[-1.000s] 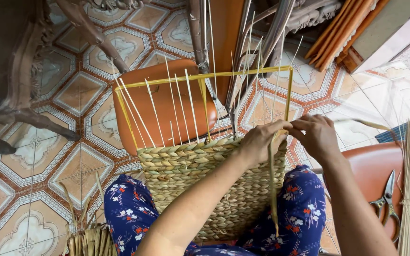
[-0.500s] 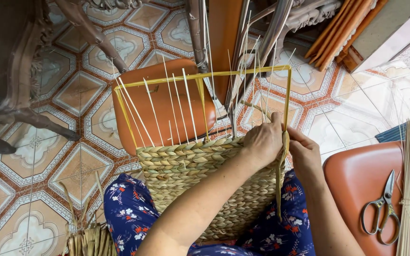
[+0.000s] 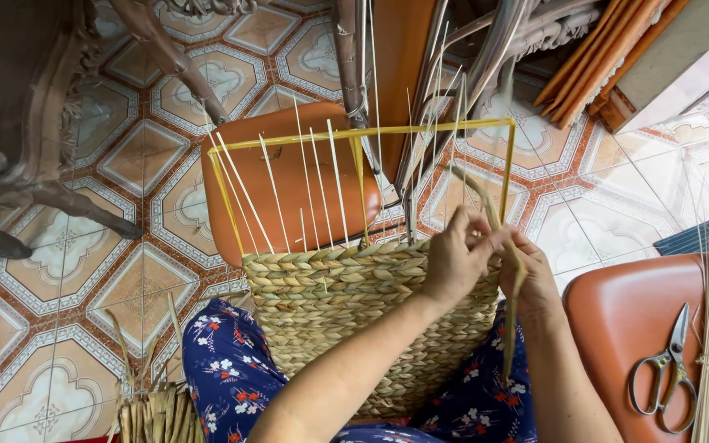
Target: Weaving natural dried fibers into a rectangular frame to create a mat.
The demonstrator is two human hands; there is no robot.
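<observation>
Here, the half-woven basket (image 3: 330,320) sits in the person's lap, held inside a yellow wire frame (image 3: 363,133) with pale upright stakes rising from its rim. Both forearms reach forward to the right corner (elbows low, wrists bent in). The left hand (image 3: 453,262) presses on the rim; the right hand (image 3: 531,275) pinches a straw strand (image 3: 512,320), which hangs down beside the basket. Scissors (image 3: 666,373) lie on an orange stool (image 3: 633,328).

The basket (image 3: 346,320) is rough braided straw on a glossy yellow frame (image 3: 371,133); scissors (image 3: 668,373) are shiny metal, the floor (image 3: 59,312) glazed tile.
</observation>
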